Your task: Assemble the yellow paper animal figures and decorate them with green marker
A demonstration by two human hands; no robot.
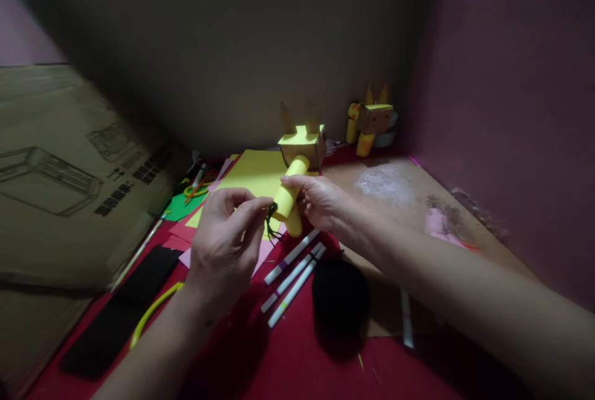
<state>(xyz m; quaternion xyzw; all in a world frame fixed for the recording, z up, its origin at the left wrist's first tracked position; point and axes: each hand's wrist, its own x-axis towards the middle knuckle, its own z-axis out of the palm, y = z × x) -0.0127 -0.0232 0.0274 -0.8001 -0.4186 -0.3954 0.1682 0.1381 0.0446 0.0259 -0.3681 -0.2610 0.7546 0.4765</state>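
Figure (297, 167): between our two hands, above the red cloth (242, 363). Tube (285, 200): long axis slants from the boxy head (303, 151), at the far end, down toward us and to our left; near end open to view beside the left fingertips. Right hand (320, 201) wraps the tube from its right side, thumb on top. Left hand (227, 232): thumb and finger narrow, pinching black yarn (273, 208) at the near end; this hand is nearer that end. We cannot tell whether the yarn is fixed to the tube.
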